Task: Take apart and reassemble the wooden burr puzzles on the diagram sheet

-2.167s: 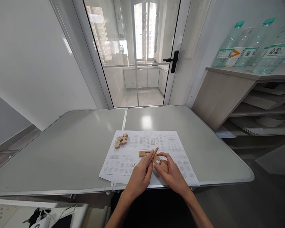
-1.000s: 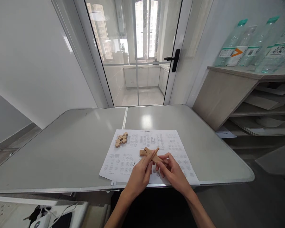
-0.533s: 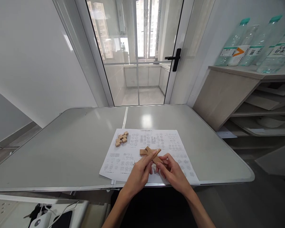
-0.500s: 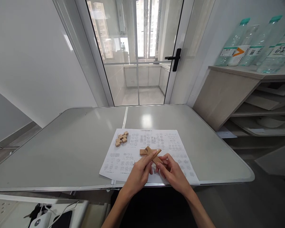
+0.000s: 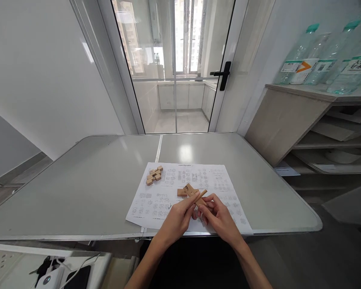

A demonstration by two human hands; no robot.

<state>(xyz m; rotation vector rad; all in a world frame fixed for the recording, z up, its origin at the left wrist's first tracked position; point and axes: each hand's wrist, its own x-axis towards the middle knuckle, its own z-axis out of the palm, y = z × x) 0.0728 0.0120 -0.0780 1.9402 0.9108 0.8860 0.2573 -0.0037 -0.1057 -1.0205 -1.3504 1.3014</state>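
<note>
Over the lower middle of a printed sheet [image 5: 159, 204], my two hands meet around flat wooden puzzle pieces. My left hand [image 5: 179, 214] is closed, its thumb and fingers pressing on a wooden piece [image 5: 189, 189] with a dark curved mark. A narrower wooden stick [image 5: 202, 194] crosses that piece at a slant. My right hand [image 5: 218, 214] pinches the near end of the pieces; its fingers partly hide them. Just behind, a separate wooden block [image 5: 181, 192] lies on the sheet. An interlocked cluster of small wooden blocks [image 5: 154, 176] rests at the sheet's upper left.
The sheet lies on a grey table [image 5: 78, 192] with a metal edge. Beyond stands a glass door [image 5: 174, 104] with a black handle [image 5: 224, 75]. To the right is a shelf [image 5: 289, 120] bearing plastic bottles [image 5: 301, 56]. A phone [image 5: 79, 277] and cables are at lower left.
The slanted stick has shifted slightly right relative to the marked piece, and my fingers have adjusted a little around them. The block cluster stays in place; the view has moved slightly.
</note>
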